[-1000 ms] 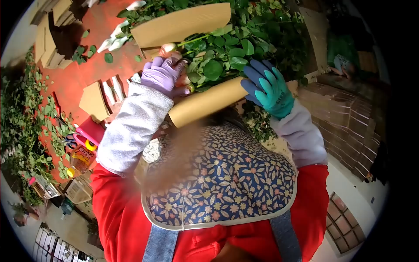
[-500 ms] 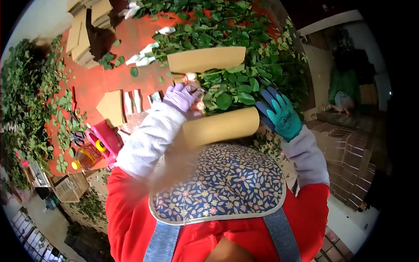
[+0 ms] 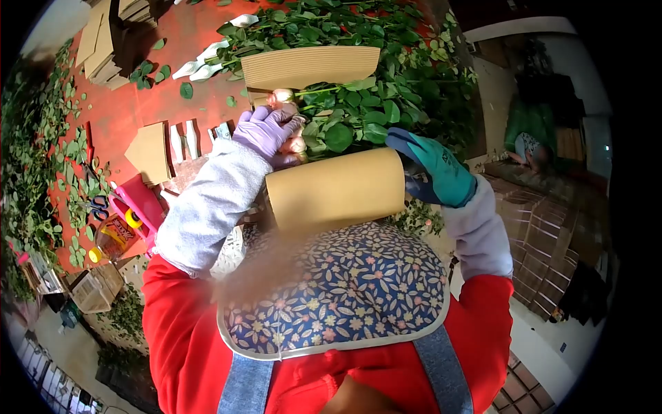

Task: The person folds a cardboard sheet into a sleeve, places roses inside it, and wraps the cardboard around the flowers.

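My left hand (image 3: 265,134), in a lilac glove, lies over the pink rose heads (image 3: 294,145), its fingers bent around them. The leafy stems (image 3: 338,136) run to the right between two flaps of cardboard. The corrugated back flap (image 3: 310,67) stands behind the roses; the smooth front flap (image 3: 338,188) curves up toward the apron. At the right end of that flap is my right hand (image 3: 434,165), in a teal and navy glove, with its thumb and fingers around the edge. The fingertips behind the flap are partly hidden.
White foam sleeves (image 3: 200,70) lie at the back left. Flat cardboard (image 3: 148,153), a pink tape dispenser (image 3: 141,207), scissors (image 3: 98,207) and a bottle (image 3: 114,238) are on the red table (image 3: 200,114). A person (image 3: 527,148) is in the right background.
My right hand has turned from spread fingers to a grip around the front flap's end. That flap has risen and shows more of its face. My left hand stays on the roses.
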### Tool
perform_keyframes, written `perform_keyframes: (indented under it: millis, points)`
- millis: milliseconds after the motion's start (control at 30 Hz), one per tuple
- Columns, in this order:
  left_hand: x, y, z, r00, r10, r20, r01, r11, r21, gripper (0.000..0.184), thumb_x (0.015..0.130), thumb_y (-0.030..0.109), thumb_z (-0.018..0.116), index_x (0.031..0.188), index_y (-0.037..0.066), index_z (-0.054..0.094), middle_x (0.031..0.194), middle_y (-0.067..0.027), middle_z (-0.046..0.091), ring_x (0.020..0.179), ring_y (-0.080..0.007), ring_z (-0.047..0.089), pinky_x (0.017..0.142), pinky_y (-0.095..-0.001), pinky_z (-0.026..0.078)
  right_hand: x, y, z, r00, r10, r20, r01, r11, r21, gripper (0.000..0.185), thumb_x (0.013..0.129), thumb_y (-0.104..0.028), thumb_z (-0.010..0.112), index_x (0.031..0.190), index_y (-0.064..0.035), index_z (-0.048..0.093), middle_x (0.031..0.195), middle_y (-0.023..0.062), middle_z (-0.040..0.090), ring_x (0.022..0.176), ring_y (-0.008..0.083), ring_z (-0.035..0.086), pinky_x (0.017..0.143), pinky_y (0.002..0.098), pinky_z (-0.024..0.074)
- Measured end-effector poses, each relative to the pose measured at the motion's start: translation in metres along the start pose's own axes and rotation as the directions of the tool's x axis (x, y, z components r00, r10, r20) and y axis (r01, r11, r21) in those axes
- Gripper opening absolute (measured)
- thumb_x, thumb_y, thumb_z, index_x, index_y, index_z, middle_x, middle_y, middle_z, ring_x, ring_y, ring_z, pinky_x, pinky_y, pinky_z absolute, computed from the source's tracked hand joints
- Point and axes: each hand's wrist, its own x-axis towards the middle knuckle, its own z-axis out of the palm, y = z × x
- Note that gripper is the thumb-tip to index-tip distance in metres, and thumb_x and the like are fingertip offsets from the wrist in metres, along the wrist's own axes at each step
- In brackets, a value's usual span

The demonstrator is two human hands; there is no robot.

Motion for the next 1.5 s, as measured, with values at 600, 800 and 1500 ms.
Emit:
perform_keyframes:
  millis: [600,800,1500]
  points:
    - [0.005,-0.011,0.02,0.999,0.033,-0.002,-0.032,0.994,0.101,0.061,0.073,0.054,0.062,0.13,0.033,0.051,0.134,0.0054,0.048,0.11,-0.0231,0.049,0.086,-0.0443,0.041,0.029,-0.037,-0.018,0.958,-0.197,-0.208,0.13,0.945,-0.299,0.033,0.079,-0.016,0.061,0.11,-0.0058,0.062,0.101,0.0076,0.063,0.09,0.0269,0.06,0.082,0.0394,0.0464]
    - [-0.002,-0.044,0.054,0.94,-0.19,-0.283,0.031,0.875,-0.484,0.034,0.084,0.022,0.055,0.118,0.014,0.057,0.114,-0.0079,0.06,0.101,-0.0304,0.054,0.085,-0.0409,0.045,0.106,0.04,0.018,0.945,0.23,-0.233,-0.207,0.971,0.119,0.033,0.076,-0.005,0.065,0.109,-0.0064,0.062,0.097,0.0117,0.067,0.082,0.0297,0.063,0.068,0.0392,0.0485]
    - [-0.025,0.0,0.009,0.873,0.268,-0.408,-0.431,0.816,-0.386,0.029,0.081,0.019,0.062,0.108,0.008,0.065,0.121,-0.0109,0.059,0.119,-0.0291,0.049,0.105,-0.0404,0.037,0.147,-0.018,0.054,0.994,-0.1,-0.037,0.087,0.964,-0.252,0.038,0.087,-0.019,0.054,0.121,-0.0014,0.054,0.118,0.015,0.058,0.11,0.0299,0.054,0.096,0.0426,0.038]
